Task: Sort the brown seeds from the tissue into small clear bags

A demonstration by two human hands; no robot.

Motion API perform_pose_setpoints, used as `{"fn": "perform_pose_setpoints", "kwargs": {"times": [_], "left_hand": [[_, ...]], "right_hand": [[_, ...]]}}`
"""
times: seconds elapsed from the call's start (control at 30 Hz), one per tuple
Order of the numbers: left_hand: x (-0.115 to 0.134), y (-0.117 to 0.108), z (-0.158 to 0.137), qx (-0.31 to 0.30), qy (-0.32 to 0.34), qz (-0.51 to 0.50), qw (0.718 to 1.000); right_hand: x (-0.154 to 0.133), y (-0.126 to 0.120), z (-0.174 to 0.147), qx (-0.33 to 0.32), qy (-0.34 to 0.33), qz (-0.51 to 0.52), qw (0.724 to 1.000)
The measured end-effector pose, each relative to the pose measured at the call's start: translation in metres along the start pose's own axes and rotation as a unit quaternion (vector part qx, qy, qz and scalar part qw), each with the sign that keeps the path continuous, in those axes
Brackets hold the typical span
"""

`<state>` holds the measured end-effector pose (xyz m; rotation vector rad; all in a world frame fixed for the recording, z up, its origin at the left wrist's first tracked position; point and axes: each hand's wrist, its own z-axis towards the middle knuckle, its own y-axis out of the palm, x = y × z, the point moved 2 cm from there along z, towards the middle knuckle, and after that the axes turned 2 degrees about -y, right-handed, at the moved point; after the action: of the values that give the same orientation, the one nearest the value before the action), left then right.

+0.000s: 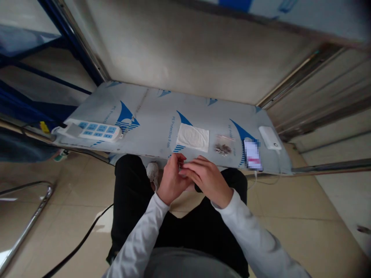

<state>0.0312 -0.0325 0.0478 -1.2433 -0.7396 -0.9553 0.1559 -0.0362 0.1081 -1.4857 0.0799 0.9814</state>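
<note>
My left hand (174,175) and my right hand (204,173) meet just in front of the table's near edge, above my lap. Both have curled fingers pinched together, and whatever lies between the fingertips is too small to make out. Directly beyond them a folded white cloth (193,137) lies flat on the film-covered table (150,131). To its right sits a clear plastic bag of small dark metal pieces (223,148), nearest to my right hand.
A phone (252,154) with a cable and a white power bank (270,138) lie at the table's right. On the left rests a white power strip (100,130) with blue sockets. A metal chair leg (43,204) and a black cable (84,239) are on the floor at left.
</note>
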Motion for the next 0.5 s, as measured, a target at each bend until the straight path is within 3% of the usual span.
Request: {"fn": "perform_pose_setpoints", "kwargs": {"times": [0.1,0.27,0.4,0.5], "left_hand": [[0.018,0.007,-0.013,-0.022,0.035,0.004,0.999],[0.05,0.009,-0.042,-0.062,0.047,-0.017,0.997],[0.059,0.001,-0.057,-0.108,-0.005,-0.162,0.981],[0.054,-0.009,-0.058,-0.084,-0.074,-0.222,0.969]], "right_hand": [[0.002,-0.008,-0.026,-0.002,0.0,0.008,1.0],[-0.003,-0.016,-0.07,0.088,0.076,0.07,0.991],[-0.015,-0.019,-0.082,0.141,0.103,0.102,0.979],[-0.022,-0.02,-0.084,0.138,0.103,0.107,0.979]]}}
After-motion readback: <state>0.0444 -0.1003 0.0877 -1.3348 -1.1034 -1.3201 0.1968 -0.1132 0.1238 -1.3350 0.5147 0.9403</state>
